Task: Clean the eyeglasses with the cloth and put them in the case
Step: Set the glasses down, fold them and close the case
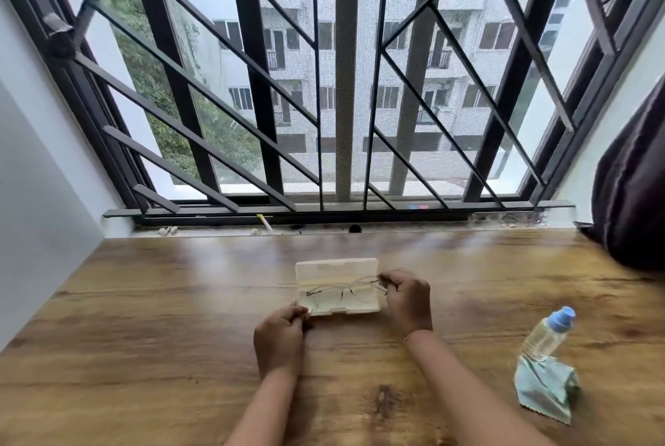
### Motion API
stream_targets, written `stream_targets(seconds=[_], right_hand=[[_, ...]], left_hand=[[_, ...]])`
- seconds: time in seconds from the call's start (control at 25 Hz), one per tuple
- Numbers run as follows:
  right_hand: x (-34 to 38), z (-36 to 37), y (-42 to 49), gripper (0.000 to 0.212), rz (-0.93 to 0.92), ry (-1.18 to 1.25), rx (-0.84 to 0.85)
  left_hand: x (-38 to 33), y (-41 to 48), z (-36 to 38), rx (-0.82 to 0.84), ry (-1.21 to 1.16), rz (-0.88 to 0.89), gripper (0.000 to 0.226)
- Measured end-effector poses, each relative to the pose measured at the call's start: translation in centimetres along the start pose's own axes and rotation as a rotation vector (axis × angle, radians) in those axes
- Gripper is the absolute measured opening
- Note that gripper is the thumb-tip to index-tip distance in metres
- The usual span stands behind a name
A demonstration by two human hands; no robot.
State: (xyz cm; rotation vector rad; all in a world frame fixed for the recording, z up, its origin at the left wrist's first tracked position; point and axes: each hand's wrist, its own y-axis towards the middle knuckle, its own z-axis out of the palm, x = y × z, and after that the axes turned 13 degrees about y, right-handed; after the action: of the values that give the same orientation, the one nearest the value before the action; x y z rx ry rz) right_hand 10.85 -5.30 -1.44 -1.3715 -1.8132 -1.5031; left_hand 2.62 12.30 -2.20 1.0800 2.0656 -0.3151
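A translucent white case (336, 267) lies open on the wooden table (144, 301), lid tilted up at the back. Clear-framed eyeglasses (342, 290) hover over its tray. My right hand (408, 296) pinches the right end of the frame. My left hand (280, 335) grips the case's front left corner. The pale blue cloth (543, 388) lies crumpled at the right, far from both hands.
A small clear spray bottle (548, 332) with a blue cap stands on the cloth's far edge. A dark curtain (633, 200) hangs at the right. A barred window (338, 85) with a sill runs behind the table. A white wall bounds the left side.
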Motion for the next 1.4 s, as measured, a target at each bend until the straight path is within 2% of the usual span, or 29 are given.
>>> stream_targets(seconds=[0.2,0.32,0.56,0.64,0.96,1.28,1.4], right_hand=[[-0.6,-0.1,-0.7,0.025,0.104,-0.002,-0.001],[-0.8,-0.2,-0.7,0.026,0.105,-0.021,-0.032],[-0.8,0.4,-0.7,0.025,0.059,-0.044,0.057],[-0.8,0.4,-0.8,0.026,0.079,-0.032,0.103],[-0.2,-0.1,0.1,0.021,0.292,0.018,0.249],[-0.4,-0.5,0.3,0.019,0.539,0.183,0.178],[-0.1,-0.6,-0.4,0.032,0.551,0.235,0.217]], left_hand=[[-0.2,0.1,0.3,0.002,-0.053,-0.025,0.015],[-0.1,0.1,0.3,0.009,-0.069,-0.028,0.018],[0.0,0.0,0.3,-0.029,-0.079,0.007,0.054],[0.1,0.0,0.3,-0.025,-0.076,0.001,0.059],[0.4,0.2,0.6,-0.006,-0.077,-0.009,0.060],[0.4,0.1,0.5,-0.010,-0.085,0.006,0.059],[0.1,0.0,0.4,-0.024,-0.086,0.024,0.057]])
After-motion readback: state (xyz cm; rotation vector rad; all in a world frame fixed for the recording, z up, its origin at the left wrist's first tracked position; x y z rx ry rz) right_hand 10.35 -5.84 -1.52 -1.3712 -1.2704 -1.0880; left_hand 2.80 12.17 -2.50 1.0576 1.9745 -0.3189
